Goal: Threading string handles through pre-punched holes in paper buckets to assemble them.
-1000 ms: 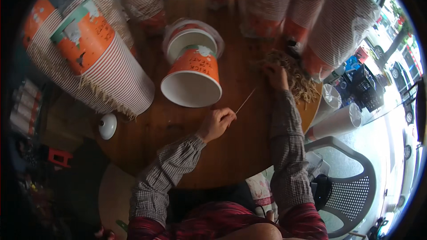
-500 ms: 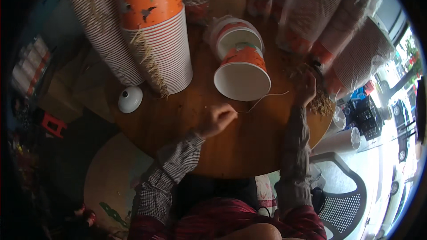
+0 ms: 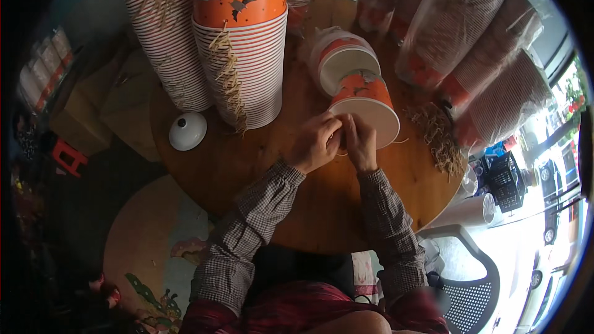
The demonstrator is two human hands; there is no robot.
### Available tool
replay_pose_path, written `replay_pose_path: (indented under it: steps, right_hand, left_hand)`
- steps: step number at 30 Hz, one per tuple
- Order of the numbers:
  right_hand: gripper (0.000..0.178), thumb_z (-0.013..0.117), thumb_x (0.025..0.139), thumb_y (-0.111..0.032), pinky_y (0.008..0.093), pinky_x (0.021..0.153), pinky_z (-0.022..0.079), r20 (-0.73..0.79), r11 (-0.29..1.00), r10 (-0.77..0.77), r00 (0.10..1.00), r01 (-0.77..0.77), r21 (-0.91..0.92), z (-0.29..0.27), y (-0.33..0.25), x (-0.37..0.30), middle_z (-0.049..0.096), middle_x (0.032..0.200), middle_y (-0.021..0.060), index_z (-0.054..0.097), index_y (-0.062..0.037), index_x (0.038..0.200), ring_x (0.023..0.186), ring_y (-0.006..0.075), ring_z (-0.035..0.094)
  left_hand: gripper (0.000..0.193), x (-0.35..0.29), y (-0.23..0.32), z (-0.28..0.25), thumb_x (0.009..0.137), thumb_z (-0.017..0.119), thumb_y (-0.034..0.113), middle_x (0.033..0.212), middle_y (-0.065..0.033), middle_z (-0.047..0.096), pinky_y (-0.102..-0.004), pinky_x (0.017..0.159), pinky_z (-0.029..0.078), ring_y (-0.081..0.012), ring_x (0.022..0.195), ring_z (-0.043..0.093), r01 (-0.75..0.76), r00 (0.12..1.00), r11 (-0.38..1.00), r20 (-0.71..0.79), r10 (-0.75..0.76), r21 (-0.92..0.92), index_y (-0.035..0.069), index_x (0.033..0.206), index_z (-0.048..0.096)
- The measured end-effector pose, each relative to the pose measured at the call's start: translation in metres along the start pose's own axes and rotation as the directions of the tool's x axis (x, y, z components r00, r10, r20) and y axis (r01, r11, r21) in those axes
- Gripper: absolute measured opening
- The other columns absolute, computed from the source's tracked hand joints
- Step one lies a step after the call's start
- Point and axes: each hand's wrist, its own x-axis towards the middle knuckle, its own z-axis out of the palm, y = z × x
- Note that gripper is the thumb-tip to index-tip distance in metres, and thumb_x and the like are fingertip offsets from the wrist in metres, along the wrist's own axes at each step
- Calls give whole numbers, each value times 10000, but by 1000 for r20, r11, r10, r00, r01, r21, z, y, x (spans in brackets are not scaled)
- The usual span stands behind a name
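Note:
My left hand and my right hand meet over the middle of the table, just before a paper bucket. Both are closed, fingertips pinched close together. A thin pale cord shows past the bucket's lower right rim, and a bit of it shows below my fingers; the part at my left fingertips is hidden. What my right fingers pinch is too small to make out. The orange-and-white paper bucket lies on its side, mouth toward me. Behind it lies another paper bucket with clear plastic around it.
A heap of short tan cords lies near the right table edge. Tall bucket stacks with cord loops stand at left, beside a white lid. Plastic-wrapped stacks fill the right back. A grey chair stands right.
My right hand has come left from the cord heap to meet my left hand. My left hand has moved slightly up and right. The view has shifted a little.

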Motion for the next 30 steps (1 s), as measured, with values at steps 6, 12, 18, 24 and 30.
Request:
replay_pose_path:
  steps: [6, 12, 18, 24, 30]
  right_hand:
    - [224, 545, 959, -200, 196, 456, 355, 151, 956, 232, 961, -254, 148, -5, 3, -4, 545, 641, -27, 643, -4, 913, 526, 22, 459]
    - [102, 647, 872, -96, 178, 497, 341, 111, 972, 217, 970, -225, 66, -26, 21, 1, 530, 648, -58, 653, 5, 876, 564, 7, 441]
    - [94, 658, 862, -85, 178, 528, 342, 102, 988, 152, 983, -152, -8, -36, 26, -1, 538, 669, -67, 670, 5, 884, 610, 1, 437]
    - [96, 662, 864, -86, 196, 557, 390, 131, 975, 206, 970, -214, 54, -42, 14, -3, 568, 695, -54, 672, 6, 888, 636, 20, 472]
    - [92, 656, 864, -85, 204, 561, 414, 158, 990, 136, 978, -129, -53, -37, 19, -6, 592, 706, -35, 669, 4, 885, 635, 32, 496]
  left_hand:
    - [84, -8, -9, -11, 814, 637, 60, 817, -90, 593, -344, 610, 493, -271, 732, 612, 114, 988, 987, 90, -124, 111, 26, 885, 608]
    - [61, -4, -19, -7, 820, 667, 71, 804, -74, 615, -298, 593, 495, -222, 703, 624, 195, 979, 981, 57, -195, 10, 27, 830, 625]
    - [158, -10, -22, 1, 905, 603, 148, 818, -37, 628, -247, 650, 467, -123, 730, 600, 409, 910, 882, 171, -377, -232, -4, 886, 641]
    - [413, -7, -17, -4, 968, 495, 372, 678, -44, 586, -231, 587, 423, -82, 632, 536, 612, 791, 724, 250, -558, -318, 14, 815, 633]
    - [544, -21, -18, 12, 973, 451, 454, 546, -64, 509, -278, 534, 402, -118, 537, 509, 652, 746, 738, 322, -583, -174, -9, 723, 586]
